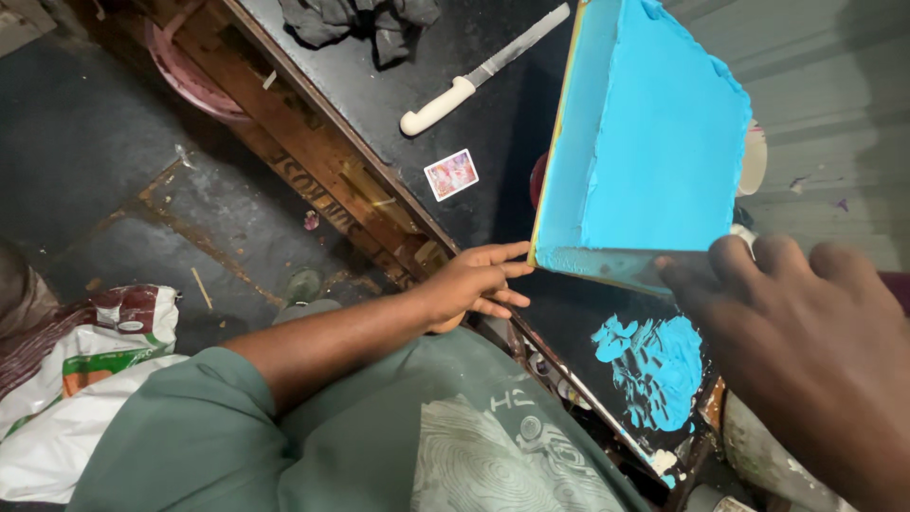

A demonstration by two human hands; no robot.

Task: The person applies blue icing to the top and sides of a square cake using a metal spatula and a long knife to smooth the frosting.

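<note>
A square cake [654,133] coated in bright blue icing stands on a black table [493,199], with a thin yellow board edge along its left side. My left hand [469,284] reaches across with fingers apart, and its fingertips touch the cake's near left corner. My right hand [806,351] is close to the camera at the lower right. Its fingers press a flat metal scraper [616,267] along the cake's near side. A smear of blue icing [654,365] lies on the table just below the cake.
A long knife with a white handle [474,81] and a small picture card [451,174] lie on the table behind the cake. A dark cloth [360,24] sits at the far end. Left of the table are a wooden frame [313,171], a pink basin [185,71] and a white sack [76,389] on the floor.
</note>
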